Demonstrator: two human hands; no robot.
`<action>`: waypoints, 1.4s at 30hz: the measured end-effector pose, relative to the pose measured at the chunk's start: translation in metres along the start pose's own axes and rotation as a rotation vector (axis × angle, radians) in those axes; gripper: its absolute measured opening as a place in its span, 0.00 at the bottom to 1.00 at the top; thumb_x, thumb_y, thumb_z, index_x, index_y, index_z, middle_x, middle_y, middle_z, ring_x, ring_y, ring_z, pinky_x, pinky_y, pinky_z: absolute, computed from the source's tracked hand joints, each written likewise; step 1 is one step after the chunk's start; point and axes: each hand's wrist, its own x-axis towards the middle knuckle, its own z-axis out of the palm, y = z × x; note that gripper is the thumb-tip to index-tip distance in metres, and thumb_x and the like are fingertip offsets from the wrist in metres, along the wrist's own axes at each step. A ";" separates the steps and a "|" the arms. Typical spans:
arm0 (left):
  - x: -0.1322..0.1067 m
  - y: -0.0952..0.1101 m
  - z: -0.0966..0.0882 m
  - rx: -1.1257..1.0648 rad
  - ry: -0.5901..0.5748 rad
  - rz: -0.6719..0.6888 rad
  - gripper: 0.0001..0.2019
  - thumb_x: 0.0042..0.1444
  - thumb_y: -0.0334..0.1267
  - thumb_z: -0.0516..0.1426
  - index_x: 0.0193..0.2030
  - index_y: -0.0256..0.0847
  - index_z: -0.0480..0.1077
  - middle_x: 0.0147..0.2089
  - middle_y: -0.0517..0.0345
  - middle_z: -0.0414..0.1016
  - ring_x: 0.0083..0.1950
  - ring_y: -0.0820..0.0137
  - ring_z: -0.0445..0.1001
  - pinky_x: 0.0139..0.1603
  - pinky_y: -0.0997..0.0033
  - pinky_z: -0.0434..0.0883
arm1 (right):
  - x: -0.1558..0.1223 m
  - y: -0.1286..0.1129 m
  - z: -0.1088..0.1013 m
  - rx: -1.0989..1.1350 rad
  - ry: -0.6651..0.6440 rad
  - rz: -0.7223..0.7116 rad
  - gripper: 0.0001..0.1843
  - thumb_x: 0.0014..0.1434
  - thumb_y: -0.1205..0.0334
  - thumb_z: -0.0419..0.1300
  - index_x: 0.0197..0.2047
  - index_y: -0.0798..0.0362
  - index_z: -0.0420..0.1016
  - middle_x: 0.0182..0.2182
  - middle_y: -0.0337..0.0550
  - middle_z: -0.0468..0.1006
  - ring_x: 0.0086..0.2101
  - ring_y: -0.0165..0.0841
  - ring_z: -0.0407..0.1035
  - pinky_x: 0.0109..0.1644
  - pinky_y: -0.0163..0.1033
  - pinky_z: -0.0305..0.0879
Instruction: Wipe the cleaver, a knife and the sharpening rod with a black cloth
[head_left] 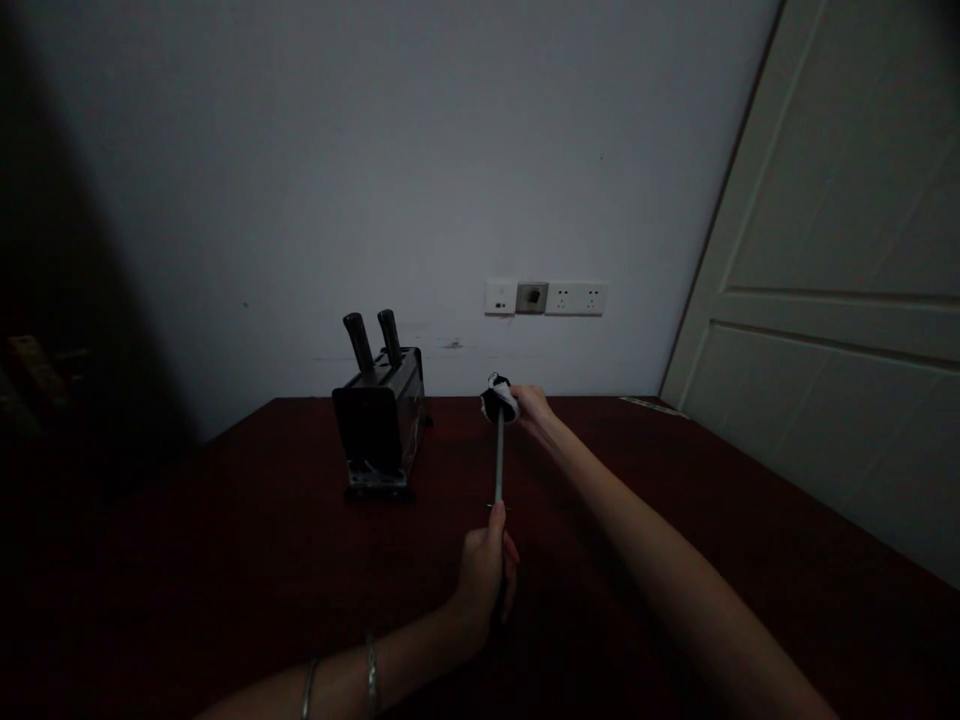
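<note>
My left hand (486, 565) is closed around the hidden handle of a thin, straight grey rod (499, 460) that looks like a honing steel, with a small crosspiece at the handle end. The rod points away from me, above the dark red table. At its far end, a black and white cloth (501, 398) is bunched around it, covering the tip. My right hand (531, 405) grips that cloth from the right side; its fingers are partly hidden. Left of both hands, a black and metallic knife block (381, 420) stands on the table, two black handles (367, 342) sticking up from its top.
The dark red tabletop (262, 540) reaches to a pale wall (360, 180). Sockets (576, 298) and a switch plate (501, 297) are set low in that wall. A white panelled door (840, 300) stands along the right side. Dim, blurred items lie at far left.
</note>
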 end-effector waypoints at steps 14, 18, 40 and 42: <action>-0.003 -0.002 0.000 0.075 0.012 0.024 0.31 0.45 0.69 0.42 0.16 0.41 0.58 0.06 0.65 0.52 0.06 0.76 0.52 0.07 0.78 0.46 | -0.002 0.012 -0.050 -0.338 0.039 -0.030 0.15 0.59 0.59 0.56 0.48 0.56 0.68 0.45 0.45 0.71 0.40 0.36 0.69 0.41 0.45 0.69; -0.004 0.000 0.002 0.096 0.041 0.021 0.32 0.43 0.71 0.41 0.16 0.41 0.58 0.06 0.64 0.53 0.06 0.76 0.53 0.07 0.77 0.47 | -0.024 0.024 -0.053 -0.497 -0.055 -0.120 0.13 0.59 0.59 0.56 0.46 0.56 0.69 0.43 0.45 0.72 0.39 0.34 0.70 0.41 0.45 0.68; -0.002 0.000 0.003 0.069 -0.003 0.003 0.33 0.39 0.73 0.41 0.18 0.41 0.59 0.06 0.64 0.53 0.07 0.75 0.53 0.08 0.77 0.48 | -0.107 0.064 -0.064 -0.613 -0.157 -0.342 0.16 0.48 0.52 0.61 0.36 0.54 0.77 0.41 0.50 0.76 0.44 0.42 0.67 0.51 0.44 0.57; -0.001 -0.001 0.003 0.048 -0.014 0.013 0.33 0.40 0.73 0.42 0.19 0.40 0.59 0.07 0.65 0.54 0.07 0.75 0.53 0.08 0.77 0.48 | -0.107 0.059 -0.064 -0.539 -0.106 -0.302 0.19 0.50 0.49 0.58 0.38 0.55 0.76 0.43 0.52 0.75 0.45 0.42 0.66 0.52 0.44 0.57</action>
